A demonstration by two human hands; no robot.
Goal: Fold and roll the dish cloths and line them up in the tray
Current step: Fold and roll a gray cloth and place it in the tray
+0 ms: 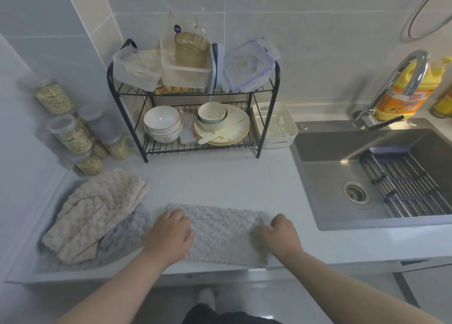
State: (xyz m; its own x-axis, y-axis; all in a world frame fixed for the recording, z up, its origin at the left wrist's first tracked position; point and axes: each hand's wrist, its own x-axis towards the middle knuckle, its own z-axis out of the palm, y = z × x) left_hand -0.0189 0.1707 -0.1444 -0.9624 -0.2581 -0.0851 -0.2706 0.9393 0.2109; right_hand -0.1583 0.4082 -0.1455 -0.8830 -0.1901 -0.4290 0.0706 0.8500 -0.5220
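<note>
A grey dish cloth lies folded into a long strip on the white counter near its front edge. My left hand rests flat on the cloth's left end. My right hand pinches the cloth's right end, where the fabric is bunched up. To the left stands a white tray holding a crumpled beige cloth on top of another grey cloth.
A black two-tier dish rack with bowls, plates and plastic boxes stands at the back. Several jars stand back left. A small white basket sits beside the rack. The steel sink with its faucet lies to the right.
</note>
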